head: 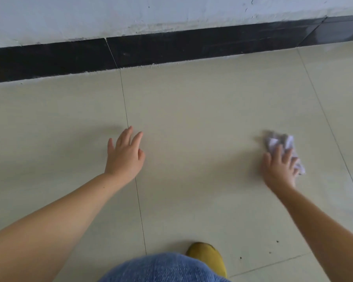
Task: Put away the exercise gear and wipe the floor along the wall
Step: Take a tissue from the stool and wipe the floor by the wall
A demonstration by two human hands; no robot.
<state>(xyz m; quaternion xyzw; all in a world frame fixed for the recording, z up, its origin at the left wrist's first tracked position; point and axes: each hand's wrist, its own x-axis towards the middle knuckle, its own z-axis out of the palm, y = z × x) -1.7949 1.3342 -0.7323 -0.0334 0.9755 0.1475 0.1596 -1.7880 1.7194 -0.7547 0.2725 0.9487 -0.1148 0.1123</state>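
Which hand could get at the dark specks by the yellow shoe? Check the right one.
Probably yes: the right hand presses a crumpled cloth on bare floor tile, and nothing lies between it and the dark specks.

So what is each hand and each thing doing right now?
left hand: open, fingers spread, holding nothing
right hand: fingers straight, pressing on the cloth
cloth: crumpled, on the floor under the right hand
floor: pale tiles, a few dark specks near the shoe
shoe: yellow, on the floor
baseboard: black, along the wall
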